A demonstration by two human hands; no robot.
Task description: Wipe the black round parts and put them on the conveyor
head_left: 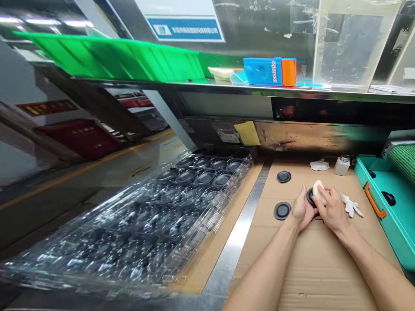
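My left hand (pixel 302 210) holds a black round part (pixel 310 196), its fingers curled beneath and around the edge. A cream-coloured pad (pixel 318 190), perhaps a sponge, is gripped in my right hand (pixel 332 210) and lies against the face of that part, hiding much of it. To the left of my hands, a black disc (pixel 284 176) and a black squarish part with a round centre (pixel 282 211) rest on the cardboard (pixel 311 268). A crumpled white glove (pixel 352 206) lies beside my right hand.
Clear plastic trays (pixel 142 229) with many black round parts fill the left side. A teal bin (pixel 389 220) with an orange handle stands at right, below a green conveyor belt (pixel 403 160). A small bottle (pixel 342 165) stands behind; a shelf (pixel 233 87) overhangs, carrying a green bin (pixel 123 58).
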